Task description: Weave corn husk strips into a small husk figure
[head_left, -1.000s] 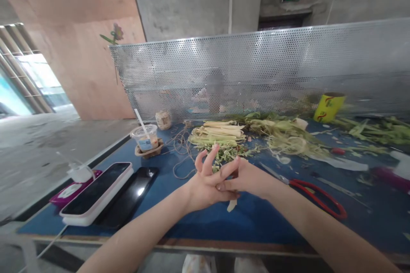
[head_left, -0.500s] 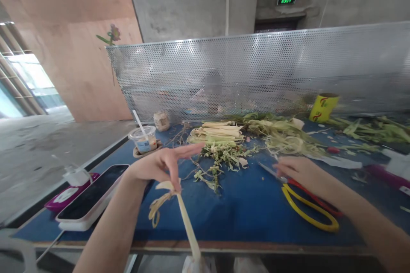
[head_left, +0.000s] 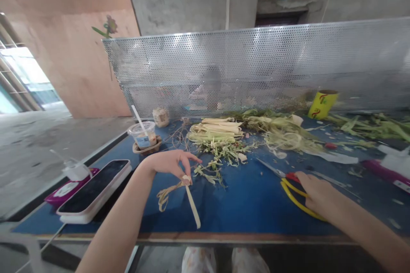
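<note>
My left hand (head_left: pixel 171 164) pinches a pale strip of dried corn husk (head_left: pixel 193 208) between thumb and fingers. The strip is knotted or folded at the fingertips, its flat tail slanting down towards the table's front edge. A curled, thinner brown bit (head_left: pixel 163 198) dangles to the left of it. On the right, my right hand (head_left: pixel 315 190) is closed around the handles of a pair of scissors (head_left: pixel 290 195) with red and yellow grips. Their blades point away to the upper left, just over the blue tabletop. My palm hides part of the handles.
Stacked pale husks (head_left: pixel 221 130) lie mid-table, with green scraps (head_left: pixel 224 152) before them. Loose husks (head_left: pixel 285 132) and a yellow tube (head_left: pixel 323 104) are behind right. A phone (head_left: pixel 96 190) and lidded cup (head_left: pixel 144 136) stand left. A perforated metal screen (head_left: pixel 179 72) borders the back.
My right hand has moved back from near the scissors' blades to their handles and grips them. The husk strip in my left hand shifted slightly; its tail now shows a free end above the table.
</note>
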Motion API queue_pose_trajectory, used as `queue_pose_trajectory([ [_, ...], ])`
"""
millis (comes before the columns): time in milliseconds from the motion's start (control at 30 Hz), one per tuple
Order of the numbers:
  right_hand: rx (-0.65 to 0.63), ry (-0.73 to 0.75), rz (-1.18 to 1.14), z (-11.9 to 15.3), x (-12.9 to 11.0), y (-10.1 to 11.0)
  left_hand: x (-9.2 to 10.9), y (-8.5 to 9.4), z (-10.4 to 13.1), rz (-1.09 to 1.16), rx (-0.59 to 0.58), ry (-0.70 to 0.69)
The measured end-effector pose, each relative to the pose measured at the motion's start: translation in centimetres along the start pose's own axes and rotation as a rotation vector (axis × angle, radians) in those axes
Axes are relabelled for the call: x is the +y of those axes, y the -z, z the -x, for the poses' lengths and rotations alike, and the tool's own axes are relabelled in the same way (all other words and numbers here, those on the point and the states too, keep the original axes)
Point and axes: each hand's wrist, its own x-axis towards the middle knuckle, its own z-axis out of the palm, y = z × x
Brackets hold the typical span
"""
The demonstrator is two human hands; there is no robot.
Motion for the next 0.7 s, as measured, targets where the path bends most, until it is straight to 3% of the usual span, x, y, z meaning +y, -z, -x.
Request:
queue_pose_trajectory([
  [133,0.015,-0.032,0.134,0.0,-1.4,1.6,-0.8,0.2,-0.2,0.031,-0.010,0.047],
  [300,0.117,0.034,0.141,-0.2,-0.5,2.8,-1.9,-0.4,-1.9,0.215,-0.026,-0.025],
  [433,0.170,0.044,-0.173,-1.4,-0.1,3.0,-2.4,-0.7,-2.4,0.324,-0.007,-0.052],
  [533,0.117,0.011,-0.435,-2.3,-1.8,3.7,-2.6,-0.3,-1.8,0.349,0.067,-0.078],
  [700,-0.223,0.091,-1.048,-3.6,-7.7,5.4,-2.5,0.6,-0.4,0.394,0.208,-0.151],
])
